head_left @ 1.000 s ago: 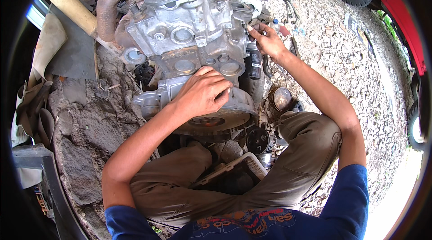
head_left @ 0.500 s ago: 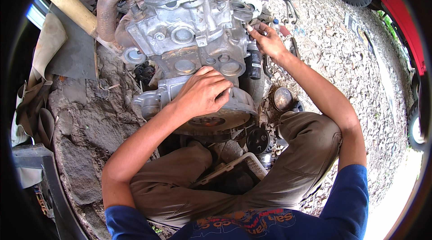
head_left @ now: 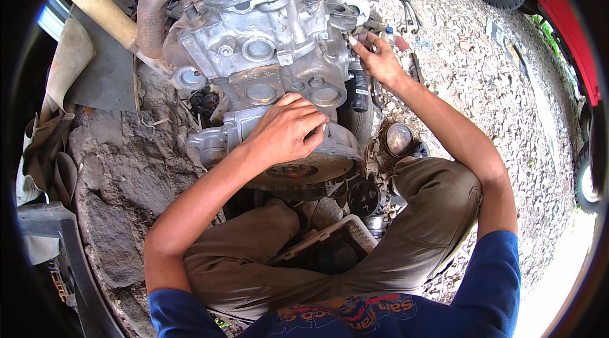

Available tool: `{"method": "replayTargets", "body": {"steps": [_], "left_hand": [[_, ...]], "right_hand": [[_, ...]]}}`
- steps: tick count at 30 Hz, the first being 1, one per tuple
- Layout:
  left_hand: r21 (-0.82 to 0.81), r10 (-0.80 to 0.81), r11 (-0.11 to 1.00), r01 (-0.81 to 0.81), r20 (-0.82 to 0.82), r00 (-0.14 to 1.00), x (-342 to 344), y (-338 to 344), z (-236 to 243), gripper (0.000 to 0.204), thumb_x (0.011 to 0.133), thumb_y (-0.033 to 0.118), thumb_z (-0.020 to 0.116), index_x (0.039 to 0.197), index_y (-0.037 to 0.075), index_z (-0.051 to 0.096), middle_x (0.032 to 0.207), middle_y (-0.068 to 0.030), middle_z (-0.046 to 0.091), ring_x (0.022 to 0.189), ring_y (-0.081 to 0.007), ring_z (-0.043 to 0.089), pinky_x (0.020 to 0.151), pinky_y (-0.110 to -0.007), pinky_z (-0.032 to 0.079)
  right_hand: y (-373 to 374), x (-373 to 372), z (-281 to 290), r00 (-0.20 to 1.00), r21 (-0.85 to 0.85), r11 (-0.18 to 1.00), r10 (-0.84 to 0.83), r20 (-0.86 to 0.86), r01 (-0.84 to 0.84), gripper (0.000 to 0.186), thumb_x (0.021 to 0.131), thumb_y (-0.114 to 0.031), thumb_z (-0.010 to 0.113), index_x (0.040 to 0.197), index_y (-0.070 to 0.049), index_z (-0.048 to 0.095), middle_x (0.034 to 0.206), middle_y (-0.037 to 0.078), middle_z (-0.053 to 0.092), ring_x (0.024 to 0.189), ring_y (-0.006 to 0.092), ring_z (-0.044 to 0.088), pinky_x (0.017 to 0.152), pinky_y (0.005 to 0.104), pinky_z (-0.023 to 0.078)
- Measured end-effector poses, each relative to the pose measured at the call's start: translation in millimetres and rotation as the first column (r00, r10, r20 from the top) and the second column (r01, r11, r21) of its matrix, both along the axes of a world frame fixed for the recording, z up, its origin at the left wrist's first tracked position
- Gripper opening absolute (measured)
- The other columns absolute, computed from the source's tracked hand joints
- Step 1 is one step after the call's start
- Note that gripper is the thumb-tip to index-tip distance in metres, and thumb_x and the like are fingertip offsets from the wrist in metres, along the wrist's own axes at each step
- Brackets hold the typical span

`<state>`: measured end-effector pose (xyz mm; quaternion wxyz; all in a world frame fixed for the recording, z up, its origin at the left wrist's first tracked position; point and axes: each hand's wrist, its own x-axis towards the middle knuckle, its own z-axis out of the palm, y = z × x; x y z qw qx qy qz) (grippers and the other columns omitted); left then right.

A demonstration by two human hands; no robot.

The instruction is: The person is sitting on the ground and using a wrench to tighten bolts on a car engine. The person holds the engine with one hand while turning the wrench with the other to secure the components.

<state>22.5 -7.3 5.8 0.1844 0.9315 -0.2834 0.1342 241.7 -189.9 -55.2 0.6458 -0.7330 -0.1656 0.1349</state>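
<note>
A bare-metal engine block stands upright in front of me, with a round flywheel at its near end. My left hand rests on the engine just above the flywheel, fingers curled in; whatever they hold, if anything, is hidden. At the engine's right side, my right hand has its thumb and fingers bent together against the metal. What lies between those fingertips is too small to make out. A black cylinder with a printed label, like an oil filter or can, sits just below the right hand.
A rusty exhaust manifold juts out at the left beside a bamboo pole. A round metal part, a black disc and a plastic crate are near my legs. Gravel spreads right toward a red vehicle.
Almost nothing differs. The right hand's fingers have shifted very slightly at the engine's side, while the left hand stays in place.
</note>
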Motion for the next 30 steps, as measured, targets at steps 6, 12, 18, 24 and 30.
{"method": "replayTargets", "body": {"steps": [6,12,18,24,30], "left_hand": [[0.01,0.002,1.0,-0.002,-0.02,1.0,-1,1,2,0.011,0.081,0.006,0.067,0.091,0.002,0.07,0.089,-0.0088,0.07,0.088,-0.0262,0.066,0.092,-0.04,0.046],[0.011,0.002,1.0,-0.002,-0.019,1.0,-1,0,2,0.011,0.081,0.007,0.067,0.091,0.002,0.07,0.089,-0.0088,0.07,0.088,-0.0262,0.066,0.092,-0.04,0.046],[0.013,0.001,1.0,-0.001,-0.009,1.0,-1,1,1,0.012,0.081,0.007,0.068,0.092,0.003,0.069,0.089,-0.0085,0.07,0.088,-0.0259,0.066,0.092,-0.04,0.046],[0.02,0.002,1.0,-0.002,-0.008,1.0,0,1,0,0.012,0.081,0.007,0.068,0.092,0.003,0.069,0.089,-0.0083,0.07,0.088,-0.0258,0.066,0.092,-0.04,0.046],[0.01,-0.002,1.0,0.002,0.004,1.0,-1,1,0,0.012,0.081,0.007,0.068,0.092,0.003,0.069,0.089,-0.0081,0.07,0.088,-0.0259,0.065,0.092,-0.04,0.046]], "right_hand": [[-2,-5,10,0.999,0.044,0.998,0.037,-0.024,-0.036,0.041,0.093,-0.036,0.073,0.105,0.003,0.066,0.085,0.002,0.066,0.066,0.0083,0.05,0.058,0.0253,0.041],[-4,-3,10,0.999,0.006,0.999,0.033,-0.007,-0.033,0.038,0.094,-0.036,0.072,0.102,0.001,0.067,0.078,0.001,0.064,0.062,0.0066,0.047,0.056,0.0253,0.039],[-3,-3,6,1.0,0.01,1.0,0.018,-0.015,-0.017,0.038,0.094,-0.036,0.071,0.097,0.001,0.068,0.073,0.001,0.062,0.062,0.0065,0.047,0.056,0.0254,0.039],[-2,-2,3,1.0,-0.032,1.0,-0.001,0.024,0.001,0.038,0.095,-0.037,0.07,0.097,0.001,0.068,0.076,0.002,0.063,0.064,0.0078,0.048,0.059,0.0269,0.041],[0,-7,5,0.999,-0.044,0.999,-0.019,0.048,0.021,0.038,0.096,-0.037,0.069,0.098,0.001,0.068,0.082,0.004,0.066,0.071,0.0095,0.052,0.067,0.027,0.045]]}}
